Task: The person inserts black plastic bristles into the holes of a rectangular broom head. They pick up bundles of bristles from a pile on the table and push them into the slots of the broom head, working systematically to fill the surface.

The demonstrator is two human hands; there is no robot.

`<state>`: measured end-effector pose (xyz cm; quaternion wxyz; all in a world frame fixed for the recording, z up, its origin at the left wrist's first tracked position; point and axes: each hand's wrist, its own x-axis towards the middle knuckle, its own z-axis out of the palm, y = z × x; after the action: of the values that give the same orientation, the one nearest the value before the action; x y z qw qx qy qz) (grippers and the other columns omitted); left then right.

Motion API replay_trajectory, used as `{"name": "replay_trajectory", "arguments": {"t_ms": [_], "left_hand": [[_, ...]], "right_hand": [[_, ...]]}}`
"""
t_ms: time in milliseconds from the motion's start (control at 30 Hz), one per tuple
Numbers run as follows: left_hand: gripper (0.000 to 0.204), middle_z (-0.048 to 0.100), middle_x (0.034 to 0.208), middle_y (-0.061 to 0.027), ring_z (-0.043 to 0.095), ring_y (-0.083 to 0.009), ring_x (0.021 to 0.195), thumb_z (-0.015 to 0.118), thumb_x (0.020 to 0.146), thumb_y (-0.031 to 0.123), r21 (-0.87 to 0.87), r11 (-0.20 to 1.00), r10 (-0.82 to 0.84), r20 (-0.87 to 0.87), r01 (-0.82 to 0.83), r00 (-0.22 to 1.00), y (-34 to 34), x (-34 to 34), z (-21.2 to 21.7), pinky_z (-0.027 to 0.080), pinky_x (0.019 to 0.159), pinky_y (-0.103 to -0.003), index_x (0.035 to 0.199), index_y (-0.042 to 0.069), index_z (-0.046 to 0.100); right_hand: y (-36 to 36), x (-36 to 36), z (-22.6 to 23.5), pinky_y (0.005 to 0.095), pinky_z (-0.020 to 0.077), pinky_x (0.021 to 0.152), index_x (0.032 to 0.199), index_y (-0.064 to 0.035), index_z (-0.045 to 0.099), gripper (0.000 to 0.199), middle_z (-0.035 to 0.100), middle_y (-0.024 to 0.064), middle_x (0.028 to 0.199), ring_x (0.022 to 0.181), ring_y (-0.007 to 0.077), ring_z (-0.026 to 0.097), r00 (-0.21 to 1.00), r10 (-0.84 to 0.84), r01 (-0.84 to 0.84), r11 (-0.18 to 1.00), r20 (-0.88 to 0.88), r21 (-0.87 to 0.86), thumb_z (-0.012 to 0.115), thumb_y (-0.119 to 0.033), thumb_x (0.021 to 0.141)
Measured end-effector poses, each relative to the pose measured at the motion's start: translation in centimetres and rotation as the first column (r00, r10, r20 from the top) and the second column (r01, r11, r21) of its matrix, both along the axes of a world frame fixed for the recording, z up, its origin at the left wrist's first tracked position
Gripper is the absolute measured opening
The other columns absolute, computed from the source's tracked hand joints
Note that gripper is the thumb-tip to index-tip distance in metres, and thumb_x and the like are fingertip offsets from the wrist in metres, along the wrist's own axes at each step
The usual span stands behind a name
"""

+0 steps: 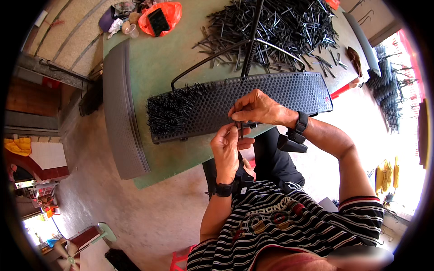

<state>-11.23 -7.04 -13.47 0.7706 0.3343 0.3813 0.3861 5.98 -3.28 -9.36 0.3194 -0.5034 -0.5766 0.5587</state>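
Observation:
In front of me a long black perforated panel (pixel 303 92) lies across the table's near edge. Its left end is packed with upright black bristle-like pieces (pixel 168 112); the holes to the right are bare. Just over the panel's near edge my hands meet. My left hand (pixel 225 147), palm up, pinches a thin black plastic strip (pixel 241 131) between thumb and fingers. My right hand (pixel 258 108) comes from above, thumb and forefinger closed at the strip's upper end. Behind the panel spreads a large heap of loose black strips (pixel 280 34).
A black metal rod frame (pixel 250 49) rises behind the panel. Grey curved sheets (pixel 124 113) are stacked on the green table (pixel 156 169) at left. A phone (pixel 158 21) rests on an orange bag (pixel 175 13) at far left. A red stool (pixel 181 258) stands below me.

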Motion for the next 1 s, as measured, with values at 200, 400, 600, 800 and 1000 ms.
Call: {"name": "replay_trajectory", "arguments": {"t_ms": [200,400,600,800,1000], "left_hand": [[0.041,0.063,0.104,-0.0146,0.067,-0.0216,0.080,0.052,0.094,0.030,0.025,0.998,-0.062,-0.086,0.064,0.994,0.7,-0.6,0.9,0.053,0.066,-0.026,0.122,-0.001,0.049],[0.036,0.064,0.100,-0.0130,0.066,-0.0189,0.078,0.054,0.093,0.027,0.033,0.996,-0.074,-0.104,0.078,0.992,0.9,-1.6,0.8,0.052,0.068,-0.027,0.118,0.001,0.053],[0.029,0.065,0.096,-0.0117,0.065,-0.0177,0.075,0.055,0.093,0.021,0.019,0.998,-0.051,-0.094,0.053,0.994,0.7,-1.8,0.9,0.052,0.066,-0.026,0.114,0.001,0.056],[0.028,0.065,0.095,-0.0114,0.065,-0.0176,0.074,0.056,0.092,0.021,0.010,1.000,-0.021,-0.079,0.022,0.997,0.8,-2.1,0.8,0.053,0.066,-0.027,0.113,0.001,0.057],[0.028,0.065,0.094,-0.0110,0.065,-0.0173,0.073,0.056,0.092,0.020,0.001,1.000,-0.013,-0.097,0.013,0.995,0.9,-1.9,1.2,0.053,0.065,-0.027,0.112,0.001,0.057]], "right_hand": [[1.2,1.1,1.4,0.0221,0.0471,0.052,0.089,0.0046,0.065,0.015,0.064,0.0056,0.066,0.058,0.0071,0.060,0.932,-0.356,0.319,0.897,0.073,0.307,0.065,-0.009,0.083],[3.8,2.8,0.1,0.0248,0.0495,0.055,0.093,0.0015,0.066,0.017,0.065,0.0120,0.068,0.062,0.0106,0.063,0.850,-0.457,0.241,0.779,0.261,0.579,0.067,-0.011,0.081],[4.8,3.1,-1.1,0.0286,0.0513,0.058,0.092,0.0005,0.066,0.017,0.067,0.0132,0.073,0.066,0.0167,0.066,0.853,-0.415,0.165,0.790,0.317,0.590,0.067,-0.010,0.079],[5.4,3.5,-1.1,0.0307,0.0518,0.060,0.090,-0.0015,0.067,0.016,0.067,0.0154,0.073,0.066,0.0235,0.067,0.882,-0.374,0.200,0.848,0.288,0.490,0.068,-0.011,0.078],[5.9,3.3,-2.4,0.0334,0.0525,0.062,0.089,0.0021,0.066,0.018,0.066,0.0175,0.075,0.069,0.0288,0.067,0.852,-0.347,0.053,0.803,0.393,0.593,0.068,-0.010,0.076]]}}
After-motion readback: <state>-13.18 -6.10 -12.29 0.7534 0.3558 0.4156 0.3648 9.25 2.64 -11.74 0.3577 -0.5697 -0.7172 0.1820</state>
